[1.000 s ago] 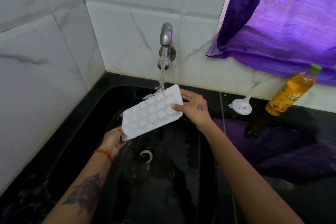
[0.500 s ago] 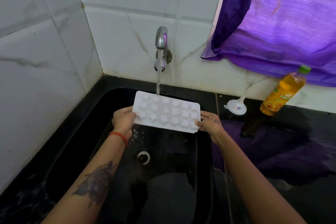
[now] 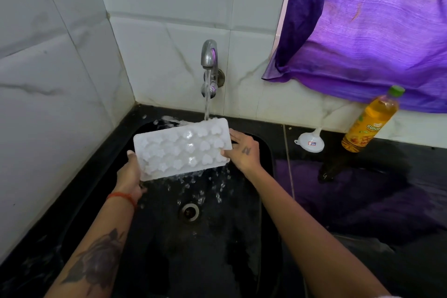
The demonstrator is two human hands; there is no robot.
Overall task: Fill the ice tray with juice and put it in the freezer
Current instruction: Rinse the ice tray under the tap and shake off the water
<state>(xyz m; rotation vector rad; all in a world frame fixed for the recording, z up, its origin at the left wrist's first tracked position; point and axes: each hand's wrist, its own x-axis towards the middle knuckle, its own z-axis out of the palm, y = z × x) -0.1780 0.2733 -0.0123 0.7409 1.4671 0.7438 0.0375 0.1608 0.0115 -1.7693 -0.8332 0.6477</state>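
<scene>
Currently rinsing ice tray (image 3: 181, 150) under running tap (image 3: 209, 55), mid-frame over black sink (image 3: 266, 152).
Head view: left hand (image 3: 129, 174) grips lower-left corner, thumb on top; right hand (image 3: 244, 150) pinches right edge, fingers curled under. Tilted toward viewer, probably so water sheds to drain (image 3: 189, 210). Juice bottle (image 3: 370, 121) and funnel (image 3: 310, 141) staged right on counter, likely for filling next.

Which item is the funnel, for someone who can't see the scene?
Start at the black sink and move right along the counter to the tiled wall. The funnel lies there beside the juice bottle. It is small and white, unlike the tall orange bottle.
</scene>
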